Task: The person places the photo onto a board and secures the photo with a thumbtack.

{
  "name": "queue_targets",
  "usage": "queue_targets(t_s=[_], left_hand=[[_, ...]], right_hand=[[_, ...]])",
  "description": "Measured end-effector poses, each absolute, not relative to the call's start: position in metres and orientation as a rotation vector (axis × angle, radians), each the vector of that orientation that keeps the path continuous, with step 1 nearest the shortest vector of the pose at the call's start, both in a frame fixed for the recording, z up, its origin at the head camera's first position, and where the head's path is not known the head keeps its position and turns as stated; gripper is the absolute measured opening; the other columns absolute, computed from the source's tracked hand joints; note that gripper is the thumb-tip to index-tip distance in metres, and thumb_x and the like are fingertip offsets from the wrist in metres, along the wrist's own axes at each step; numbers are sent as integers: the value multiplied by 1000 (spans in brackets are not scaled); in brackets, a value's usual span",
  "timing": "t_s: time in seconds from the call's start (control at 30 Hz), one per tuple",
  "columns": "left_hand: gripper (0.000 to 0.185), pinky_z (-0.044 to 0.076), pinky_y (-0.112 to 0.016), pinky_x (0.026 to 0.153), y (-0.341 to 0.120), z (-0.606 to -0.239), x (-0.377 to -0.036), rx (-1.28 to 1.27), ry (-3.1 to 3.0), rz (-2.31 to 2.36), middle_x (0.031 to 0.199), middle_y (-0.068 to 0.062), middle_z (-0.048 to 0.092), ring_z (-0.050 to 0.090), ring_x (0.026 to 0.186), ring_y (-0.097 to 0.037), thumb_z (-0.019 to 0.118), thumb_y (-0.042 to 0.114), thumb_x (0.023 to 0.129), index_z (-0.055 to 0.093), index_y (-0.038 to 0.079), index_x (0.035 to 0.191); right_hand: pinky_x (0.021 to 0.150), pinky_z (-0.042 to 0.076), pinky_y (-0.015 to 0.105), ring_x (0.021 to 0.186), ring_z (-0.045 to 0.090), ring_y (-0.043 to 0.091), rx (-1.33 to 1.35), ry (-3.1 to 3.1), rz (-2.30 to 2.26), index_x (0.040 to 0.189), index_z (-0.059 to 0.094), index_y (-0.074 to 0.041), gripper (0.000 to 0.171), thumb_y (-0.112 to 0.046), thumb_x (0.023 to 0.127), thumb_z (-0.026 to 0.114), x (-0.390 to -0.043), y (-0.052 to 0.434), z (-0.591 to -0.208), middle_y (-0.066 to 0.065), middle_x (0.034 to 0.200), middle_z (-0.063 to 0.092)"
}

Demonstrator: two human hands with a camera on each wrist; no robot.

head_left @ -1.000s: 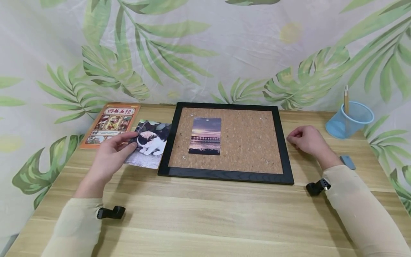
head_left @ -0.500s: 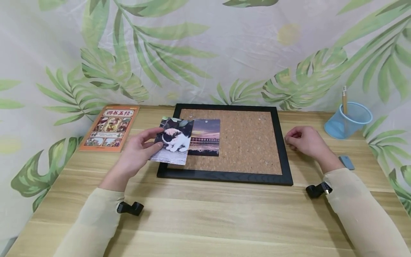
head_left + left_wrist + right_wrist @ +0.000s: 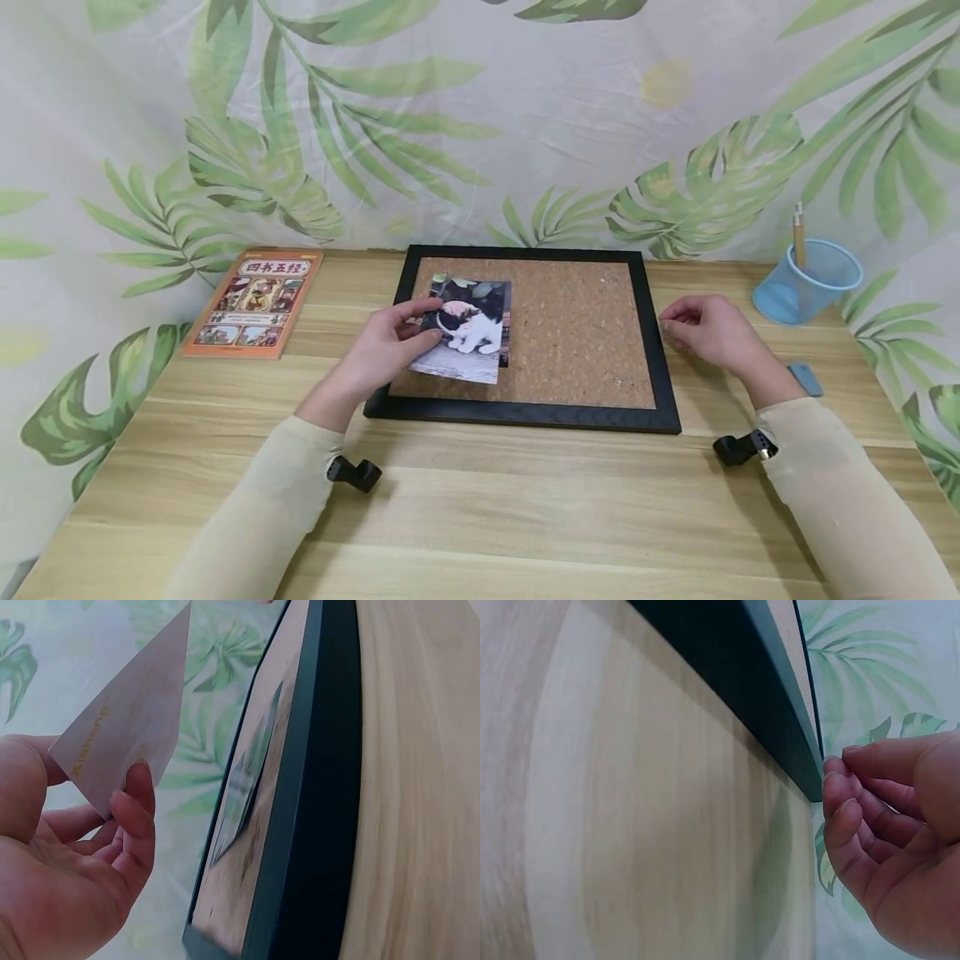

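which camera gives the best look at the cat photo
The head view: the cat photo's printed front faces that camera, and the left hand covers only a little of one edge. The left wrist view shows just its pale back with yellow lettering, and the right wrist view does not show it.

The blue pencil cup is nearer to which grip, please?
Right: the right grip is left of the pencil cup; the left grip is farther, at the left side of the corkboard.

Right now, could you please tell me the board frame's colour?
The board frame is black, clearest in the head view.
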State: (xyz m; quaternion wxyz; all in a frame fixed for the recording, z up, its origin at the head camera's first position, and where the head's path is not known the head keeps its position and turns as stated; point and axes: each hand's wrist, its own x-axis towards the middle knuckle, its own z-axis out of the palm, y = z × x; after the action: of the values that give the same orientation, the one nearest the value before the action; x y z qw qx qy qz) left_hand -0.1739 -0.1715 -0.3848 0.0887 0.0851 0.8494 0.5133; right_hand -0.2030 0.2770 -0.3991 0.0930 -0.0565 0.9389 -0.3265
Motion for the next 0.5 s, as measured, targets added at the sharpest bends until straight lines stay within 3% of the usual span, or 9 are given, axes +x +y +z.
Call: queue_targets(t_s=[0.2,0.33,0.5], left_hand=[[46,43,-32,80,-145,-385,-179,351,2591,1445,122,-5,56,52,96,-20,67,24,89,56,19,134],[47,44,-33,66,-130,-387,-183,384,2578,1434,106,-5,58,52,86,-21,66,25,89,55,19,134],[49,45,-31,64,-110,-393,-189,430,2553,1413,107,-3,60,53,86,-19,65,27,90,52,17,136]], right_hand=[[59,50,29,73,64,23,-206,2810,-987,104,66,-2,21,-20,95,59,-200,275,-398,15,89,66],[60,49,29,72,63,21,-218,2830,-981,103,66,-4,21,-22,95,59,-199,275,-397,14,89,66],[59,48,29,71,61,20,-221,2849,-981,102,66,-5,20,-22,95,59,-197,276,-397,13,88,66]])
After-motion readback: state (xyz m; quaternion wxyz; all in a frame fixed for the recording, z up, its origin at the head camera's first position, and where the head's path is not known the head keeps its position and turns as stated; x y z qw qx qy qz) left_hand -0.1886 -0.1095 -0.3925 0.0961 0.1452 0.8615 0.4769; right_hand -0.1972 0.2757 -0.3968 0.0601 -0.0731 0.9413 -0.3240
